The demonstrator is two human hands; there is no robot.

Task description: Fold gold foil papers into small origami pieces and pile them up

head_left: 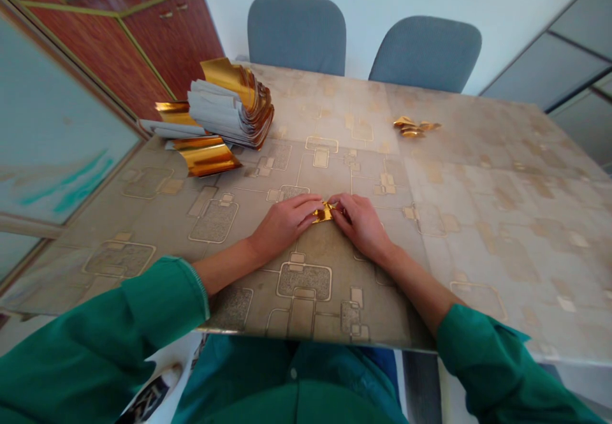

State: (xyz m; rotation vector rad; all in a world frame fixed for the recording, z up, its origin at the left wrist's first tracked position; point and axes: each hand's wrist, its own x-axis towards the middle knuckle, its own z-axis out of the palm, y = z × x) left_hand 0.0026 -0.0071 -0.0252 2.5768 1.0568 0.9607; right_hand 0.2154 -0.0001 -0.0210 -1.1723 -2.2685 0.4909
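A small folded piece of gold foil paper [323, 213] lies low over the middle of the table, between my two hands. My left hand [287, 221] has its fingers closed on the left end of the paper. On the other end, the thumb and fingers of my right hand [361, 221] pinch it. Fingertips cover part of the folds. At the back left is a thick stack of gold foil paper sheets [217, 115] with pale backs, fanned and curling. Several folded gold paper pieces [414, 127] sit together at the back right.
The table [306, 309] wears a patterned beige cover, its front edge close to my body. Two grey-blue chairs [297, 35] stand behind the far edge. A reddish wooden cabinet [165, 41] is beyond the left corner, with a framed glass panel [57, 137] at the left.
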